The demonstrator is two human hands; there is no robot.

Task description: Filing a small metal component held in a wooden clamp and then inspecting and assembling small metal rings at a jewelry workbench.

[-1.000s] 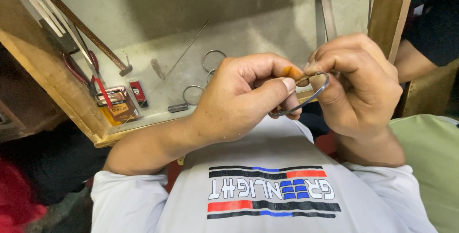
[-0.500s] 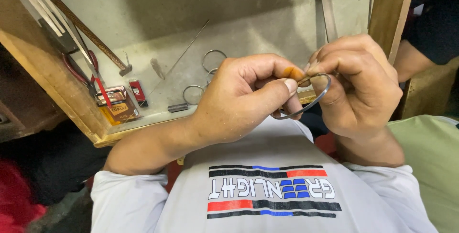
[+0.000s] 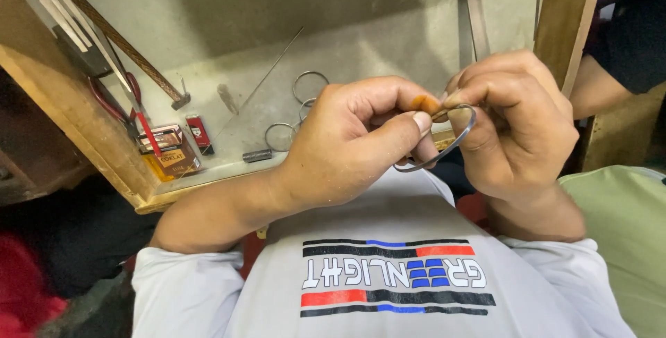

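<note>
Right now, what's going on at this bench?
A person holds a thin metal ring between both hands, close to the chest. The left hand pinches it with thumb and fingers beside a small orange piece; the right hand grips its upper edge. On the bench behind lie more rings, a hammer, red-handled pliers and small boxes.

A thin grey metal ring [image 3: 444,147] (partly hidden) tilts between both hands, above the lap.

Grey worktop [image 3: 361,32] in a wooden frame [image 3: 62,109], upright wooden post [image 3: 555,26] at its right
</note>
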